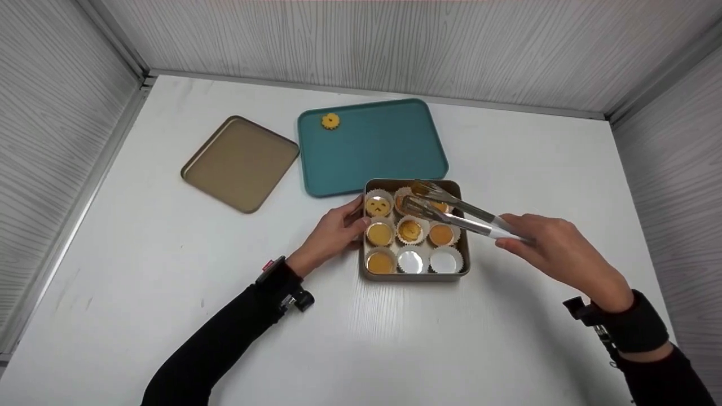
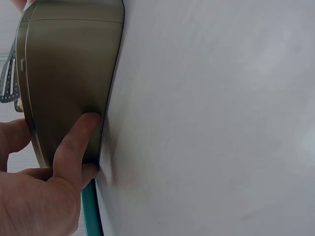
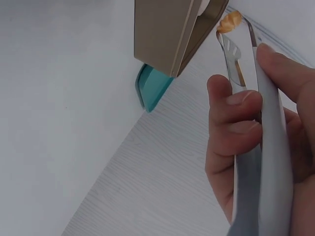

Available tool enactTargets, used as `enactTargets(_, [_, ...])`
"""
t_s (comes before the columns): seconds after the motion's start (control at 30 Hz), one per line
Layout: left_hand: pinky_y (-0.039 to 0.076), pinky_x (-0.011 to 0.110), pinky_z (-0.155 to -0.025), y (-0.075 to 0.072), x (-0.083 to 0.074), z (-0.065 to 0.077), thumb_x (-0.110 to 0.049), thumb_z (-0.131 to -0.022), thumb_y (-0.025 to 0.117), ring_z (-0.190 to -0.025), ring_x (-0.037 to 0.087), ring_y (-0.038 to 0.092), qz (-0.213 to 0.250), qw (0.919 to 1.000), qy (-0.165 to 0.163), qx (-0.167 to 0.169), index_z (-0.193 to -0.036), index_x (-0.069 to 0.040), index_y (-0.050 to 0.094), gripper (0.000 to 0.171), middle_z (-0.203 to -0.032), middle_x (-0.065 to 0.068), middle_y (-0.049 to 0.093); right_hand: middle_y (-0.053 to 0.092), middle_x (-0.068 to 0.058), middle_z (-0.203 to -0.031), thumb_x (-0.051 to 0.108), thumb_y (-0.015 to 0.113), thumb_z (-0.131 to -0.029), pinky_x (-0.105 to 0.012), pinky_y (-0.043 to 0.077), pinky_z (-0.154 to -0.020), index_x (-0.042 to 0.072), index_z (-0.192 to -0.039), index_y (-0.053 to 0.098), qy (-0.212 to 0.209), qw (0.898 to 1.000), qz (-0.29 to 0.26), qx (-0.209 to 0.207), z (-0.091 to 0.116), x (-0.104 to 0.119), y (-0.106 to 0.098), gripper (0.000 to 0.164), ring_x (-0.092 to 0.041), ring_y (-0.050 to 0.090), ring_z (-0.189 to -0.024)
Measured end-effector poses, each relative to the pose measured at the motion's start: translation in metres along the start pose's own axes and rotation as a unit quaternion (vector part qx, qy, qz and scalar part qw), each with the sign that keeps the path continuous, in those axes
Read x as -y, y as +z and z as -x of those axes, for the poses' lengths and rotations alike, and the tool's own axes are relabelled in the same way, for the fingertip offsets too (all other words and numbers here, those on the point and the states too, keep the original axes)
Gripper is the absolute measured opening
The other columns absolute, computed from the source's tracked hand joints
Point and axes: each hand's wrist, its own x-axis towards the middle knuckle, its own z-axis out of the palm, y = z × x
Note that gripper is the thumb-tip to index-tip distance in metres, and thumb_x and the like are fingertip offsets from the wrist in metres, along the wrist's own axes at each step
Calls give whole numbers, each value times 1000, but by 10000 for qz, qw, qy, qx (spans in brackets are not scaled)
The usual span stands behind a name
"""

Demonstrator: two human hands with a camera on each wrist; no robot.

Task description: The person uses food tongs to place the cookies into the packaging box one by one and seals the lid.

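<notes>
White table (image 1: pixel 180 270), wood-grain white panels (image 1: pixel 361 45) behind and at both sides. Far left: flat bronze square metal tray (image 1: pixel 242 163), set askew, one corner at or close to the teal rectangular tray (image 1: pixel 383 141). Teal tray lies just behind the bronze rectangular metal tin (image 1: pixel 414 277); near edge partly blocked by it. One yellow scalloped cookie (image 1: pixel 330 120) on the teal tray, far left corner.

Tin sits mid-table, nine white fluted paper cups in three rows. Back row: yellow piece with dark marks (image 1: pixel 378 206) at left; middle and right cups hold orange-yellow contents, mostly covered by the steel tongs with white handles (image 1: pixel 475 225). Middle row: plain yellow round, golden ruffled piece (image 1: pixel 410 230), orange round. Front row: orange-yellow round at left, then two cups showing bare white bottoms.

Right hand (image 1: pixel 555 248): fingers curled round the tongs, squeezing the handles; tongs reach over the tin's back right. Orange-yellow ridged piece (image 3: pixel 229 22) between the tips in right wrist view. Left hand (image 1: pixel 330 234): holds tin's left side, thumb at rim, other fingers bent against outer wall.
</notes>
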Motion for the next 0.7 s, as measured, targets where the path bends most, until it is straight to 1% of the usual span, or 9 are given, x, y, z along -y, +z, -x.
enactTargets(0.13, [61,41,-88,0,-2,1,-16,-107,57,-136,30,54,69,10000,-67,29,-164,-4,22,67,-163,14,38,68,10,-91,20,78,-95,-22,45,-59,10,-126,74,77,9997,-100,218,10,-4,-3,33,-6,51,-69])
enactTargets(0.23, [62,41,-87,-1,-2,1,-17,-107,57,-135,30,55,11,10000,-80,27,-164,-4,23,67,-162,15,40,67,12,-91,25,77,-96,-22,46,-59,10,-127,74,154,9987,-154,459,15,-6,-4,34,-5,51,-69])
enactTargets(0.3, [62,40,-87,-1,-2,1,-16,-107,56,-136,29,55,-39,10000,-71,20,-164,-4,23,67,-162,15,40,66,13,-89,27,77,-96,-22,46,-59,10,-127,74,136,9982,-123,569,18,-6,-5,36,-4,51,-68])
enactTargets(0.4, [61,40,-89,-1,-1,2,-16,-108,56,-137,28,53,-71,9999,-41,65,-164,-3,23,66,-162,15,41,63,16,-86,27,79,-94,-21,45,-58,11,-128,74,-7,9979,-68,638,20,-6,-6,37,-2,49,-66])
enactTargets(0.47, [60,40,-90,-2,-1,1,-15,-108,55,-137,29,53,-20,9999,-30,107,-164,-2,22,66,-162,16,40,61,18,-84,27,80,-93,-21,45,-57,13,-127,75,-163,9978,36,649,21,-5,-8,37,0,48,-65])
enactTargets(0.57, [60,41,-91,-1,-2,1,-14,-108,55,-136,30,54,97,9998,-26,165,-164,-2,22,66,-162,16,40,62,18,-85,27,82,-90,-21,45,-56,15,-126,75,-362,9968,289,652,23,-2,-10,38,3,48,-65])
enactTargets(0.7, [60,42,-91,0,-3,1,-14,-108,56,-135,31,55,169,9997,-30,158,-164,-3,22,67,-162,16,39,67,17,-90,30,84,-88,-22,48,-55,18,-126,75,-394,9949,598,709,23,3,-14,40,5,52,-65])
